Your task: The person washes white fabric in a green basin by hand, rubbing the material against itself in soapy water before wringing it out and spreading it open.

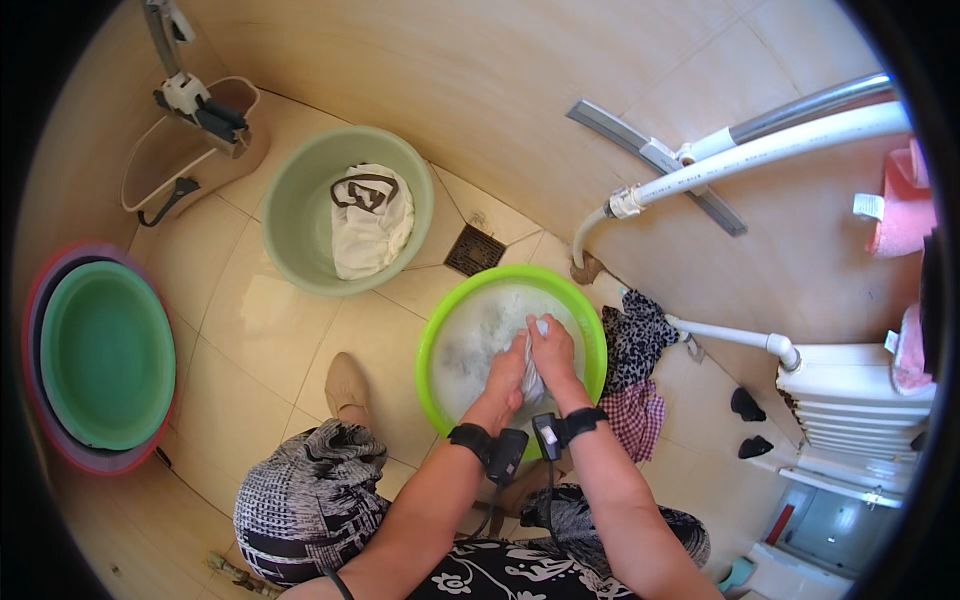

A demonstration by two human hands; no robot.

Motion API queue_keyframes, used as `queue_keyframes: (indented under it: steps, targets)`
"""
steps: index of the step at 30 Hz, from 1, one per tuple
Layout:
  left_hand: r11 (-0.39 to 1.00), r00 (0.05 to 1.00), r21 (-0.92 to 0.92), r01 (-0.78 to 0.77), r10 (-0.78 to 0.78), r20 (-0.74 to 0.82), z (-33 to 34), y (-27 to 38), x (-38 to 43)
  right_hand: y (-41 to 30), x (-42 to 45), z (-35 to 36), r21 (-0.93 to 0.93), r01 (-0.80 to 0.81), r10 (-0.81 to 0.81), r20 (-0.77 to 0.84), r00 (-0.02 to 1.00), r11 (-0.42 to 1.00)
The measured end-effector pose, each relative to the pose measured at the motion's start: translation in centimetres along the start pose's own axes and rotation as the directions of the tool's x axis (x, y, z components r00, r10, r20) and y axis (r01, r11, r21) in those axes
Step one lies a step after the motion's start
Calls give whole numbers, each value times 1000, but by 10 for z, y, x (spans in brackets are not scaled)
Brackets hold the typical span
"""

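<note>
A bright green plastic basin (426,352) holds cloudy, sudsy water between my feet. Over it, my left hand (508,373) and my right hand (553,351) are close together, both closed on a wet, whitish cloth (532,379) that hangs between them. The lower part of the cloth is near the suds; whether it dips in cannot be told. Past this basin stands a pale green basin (300,217) with a cream garment (375,232) with dark trim in it. A leopard-print cloth (637,337) and a red checked cloth (637,420) lie on the floor against the bright green basin's right side.
Nested basins (109,352) stand at the left, near a mop bucket (244,97) with a mop. A floor drain (475,250) lies between the two green basins. White pipes (750,161), a squeegee (622,135) and a radiator (855,397) line the right wall. Black items (748,405) lie nearby.
</note>
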State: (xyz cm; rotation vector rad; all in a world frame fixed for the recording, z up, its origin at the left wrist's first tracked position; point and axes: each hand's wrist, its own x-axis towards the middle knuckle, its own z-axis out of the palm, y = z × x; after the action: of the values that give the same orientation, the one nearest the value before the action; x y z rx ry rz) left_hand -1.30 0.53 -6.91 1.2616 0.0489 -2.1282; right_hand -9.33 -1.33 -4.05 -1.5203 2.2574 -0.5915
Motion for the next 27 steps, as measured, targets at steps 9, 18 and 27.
queue_keyframes:
  steps: [9,18,27]
  targets:
    - [984,988,-104,-145,138,-67,4,27,-28,-30,-14,-5,157,-102,72,187,980,982]
    - [998,996,-41,37,-40,-79,-32,14,-10,-55,-37,-3,148,-109,52,347,936,983]
    - [955,960,-124,-270,258,-106,-53,61,-5,55,18,36,265,-336,317,112,942,904]
